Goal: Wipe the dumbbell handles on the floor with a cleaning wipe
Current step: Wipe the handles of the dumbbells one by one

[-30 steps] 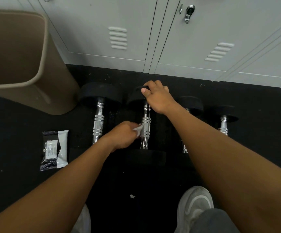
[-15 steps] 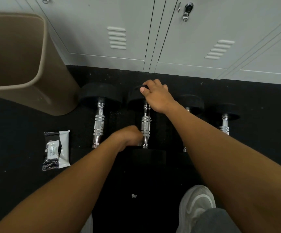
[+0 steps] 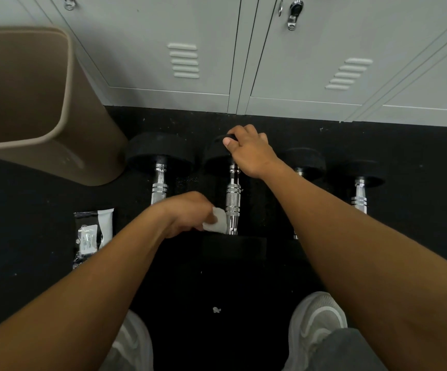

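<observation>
A: So, status at the second dumbbell (image 3: 233, 188) from the bin (image 3: 43, 103)?

B: Left hand (image 3: 187, 214) pinches the wipe (image 3: 215, 223) against the near end of its handle; right hand (image 3: 246, 149) curls over the far weight head — steadying, I judge.

A: Remaining?

B: Cannot tell which handles are clean. Two dumbbells lie beyond it — probably still due.

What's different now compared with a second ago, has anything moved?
The left hand, holding the white wipe, slid down the chrome handle of the second dumbbell from mid-handle to its near end; the wipe, hidden half a second ago, shows again. The right hand still grips that dumbbell's far head. The other dumbbells, wipe packet and bin stayed put.
</observation>
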Action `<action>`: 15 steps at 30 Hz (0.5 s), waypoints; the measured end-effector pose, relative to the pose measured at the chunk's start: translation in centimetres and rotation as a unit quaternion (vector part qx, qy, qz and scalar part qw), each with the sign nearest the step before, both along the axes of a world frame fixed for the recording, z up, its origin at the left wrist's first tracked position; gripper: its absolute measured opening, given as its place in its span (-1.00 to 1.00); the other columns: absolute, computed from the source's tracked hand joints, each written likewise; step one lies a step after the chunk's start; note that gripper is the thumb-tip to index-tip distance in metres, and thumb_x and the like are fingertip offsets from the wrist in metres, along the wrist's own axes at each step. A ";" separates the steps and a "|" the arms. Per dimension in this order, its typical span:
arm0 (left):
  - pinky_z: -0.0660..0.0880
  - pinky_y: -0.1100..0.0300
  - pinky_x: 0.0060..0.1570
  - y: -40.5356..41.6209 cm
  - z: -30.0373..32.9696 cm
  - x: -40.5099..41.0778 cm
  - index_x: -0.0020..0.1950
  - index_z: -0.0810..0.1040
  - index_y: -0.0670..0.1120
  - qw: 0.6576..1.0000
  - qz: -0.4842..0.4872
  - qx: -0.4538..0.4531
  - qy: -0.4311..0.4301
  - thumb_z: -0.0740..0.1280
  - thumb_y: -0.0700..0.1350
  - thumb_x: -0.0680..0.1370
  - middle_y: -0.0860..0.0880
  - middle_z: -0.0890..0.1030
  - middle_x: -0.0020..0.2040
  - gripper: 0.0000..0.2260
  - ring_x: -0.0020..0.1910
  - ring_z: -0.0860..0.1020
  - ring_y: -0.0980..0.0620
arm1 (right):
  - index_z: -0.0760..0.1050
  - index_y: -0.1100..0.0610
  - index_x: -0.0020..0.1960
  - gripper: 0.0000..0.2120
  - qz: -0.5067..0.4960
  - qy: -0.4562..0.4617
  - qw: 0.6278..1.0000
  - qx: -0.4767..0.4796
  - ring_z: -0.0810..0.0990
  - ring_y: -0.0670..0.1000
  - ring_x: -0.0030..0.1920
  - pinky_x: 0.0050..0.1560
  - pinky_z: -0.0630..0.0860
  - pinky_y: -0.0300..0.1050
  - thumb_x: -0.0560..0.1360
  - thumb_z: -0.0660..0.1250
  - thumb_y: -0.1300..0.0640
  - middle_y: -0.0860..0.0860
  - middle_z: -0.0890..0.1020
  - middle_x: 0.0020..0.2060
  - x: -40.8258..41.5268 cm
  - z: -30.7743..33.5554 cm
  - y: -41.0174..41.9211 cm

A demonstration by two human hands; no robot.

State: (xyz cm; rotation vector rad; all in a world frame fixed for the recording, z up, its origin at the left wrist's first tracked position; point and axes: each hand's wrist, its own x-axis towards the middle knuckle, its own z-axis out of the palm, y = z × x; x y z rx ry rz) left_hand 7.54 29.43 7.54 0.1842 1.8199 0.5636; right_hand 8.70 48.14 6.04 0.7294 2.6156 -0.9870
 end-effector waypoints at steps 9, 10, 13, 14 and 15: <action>0.34 0.25 -0.42 2.5 1.3 2.1 -0.20 0.61 -0.22 0.995 0.007 -0.042 0.086 0.25 -0.28 0.49 -0.11 0.56 -0.32 -0.85 -0.34 0.50 -0.05 | 0.34 -0.02 0.38 -0.61 0.002 -0.001 1.000 0.006 0.26 0.18 0.36 0.35 0.26 0.28 0.64 0.04 -0.15 0.02 0.36 0.33 -0.1 0.1 -0.3; 0.35 0.23 -0.37 3.0 1.0 2.8 -0.16 0.63 -0.22 0.996 0.010 -0.034 0.076 0.25 -0.27 0.50 -0.11 0.58 -0.29 -0.84 -0.31 0.51 -0.05 | 0.34 -0.02 0.37 -0.62 0.002 -0.001 1.000 0.006 0.26 0.18 0.36 0.35 0.26 0.29 0.64 0.04 -0.15 0.02 0.36 0.33 -0.1 0.1 -0.3; 0.36 0.22 -0.20 3.9 0.4 4.0 0.06 0.63 -0.26 0.995 0.016 -0.021 0.093 0.20 -0.24 0.55 -0.12 0.56 -0.13 -0.77 -0.16 0.51 -0.07 | 0.34 -0.03 0.37 -0.62 -0.002 0.001 1.000 0.004 0.26 0.18 0.37 0.37 0.24 0.30 0.64 0.04 -0.15 0.01 0.36 0.34 -0.1 0.0 -0.3; 0.38 0.21 -0.18 3.8 0.5 4.2 0.09 0.62 -0.26 0.994 0.018 -0.021 0.106 0.20 -0.22 0.56 -0.12 0.55 -0.13 -0.76 -0.14 0.52 -0.08 | 0.34 -0.03 0.37 -0.62 -0.004 0.002 1.000 0.003 0.26 0.18 0.37 0.37 0.24 0.30 0.64 0.04 -0.15 0.01 0.36 0.34 -0.1 -0.1 -0.3; 0.40 0.21 -0.16 3.8 0.6 4.3 0.10 0.61 -0.25 0.993 0.014 -0.022 0.118 0.21 -0.20 0.56 -0.11 0.54 -0.13 -0.76 -0.12 0.53 -0.10 | 0.34 -0.03 0.37 -0.62 -0.005 0.003 1.000 0.004 0.26 0.18 0.37 0.36 0.25 0.30 0.64 0.04 -0.15 0.00 0.36 0.34 -0.1 -0.1 -0.3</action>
